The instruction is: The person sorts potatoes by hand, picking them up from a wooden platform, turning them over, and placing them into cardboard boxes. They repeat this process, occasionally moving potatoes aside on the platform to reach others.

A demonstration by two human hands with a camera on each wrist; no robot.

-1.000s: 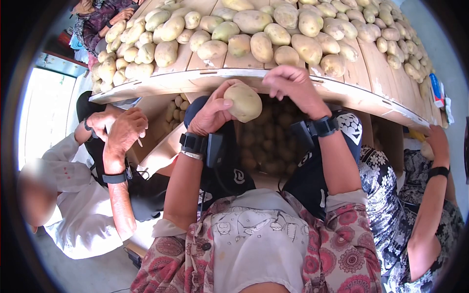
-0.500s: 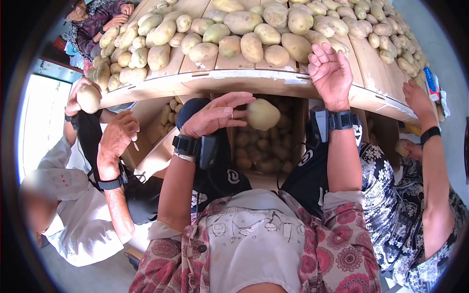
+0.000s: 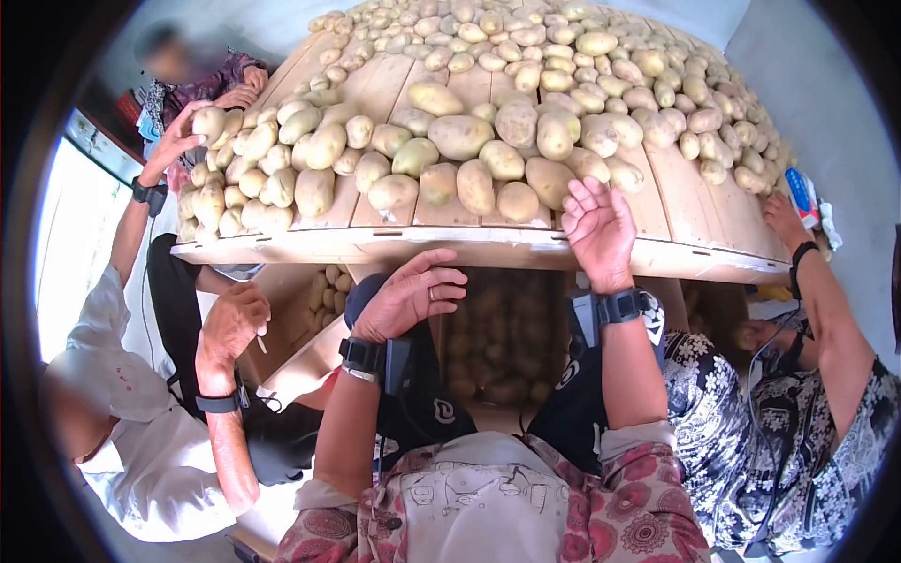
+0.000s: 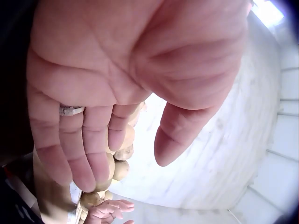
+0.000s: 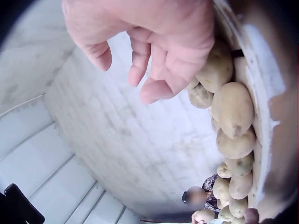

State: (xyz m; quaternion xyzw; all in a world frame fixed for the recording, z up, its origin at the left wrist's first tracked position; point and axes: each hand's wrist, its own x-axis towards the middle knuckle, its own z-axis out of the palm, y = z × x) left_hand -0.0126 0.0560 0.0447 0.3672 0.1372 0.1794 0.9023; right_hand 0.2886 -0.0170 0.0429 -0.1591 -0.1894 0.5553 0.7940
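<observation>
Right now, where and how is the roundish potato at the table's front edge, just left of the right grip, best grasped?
Probably round its middle, the right grip coming from the near side and above: the roundish potato shows no long axis, nothing lies between it and the front edge, and neighbours crowd behind.

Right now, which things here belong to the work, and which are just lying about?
Likely part of the work:
left hand and right hand, both empty
potatoes on top
wooden table
potatoes below the table edge

Apparently just lying about:
blue, white and red packet
white scrap, material unclear
</observation>
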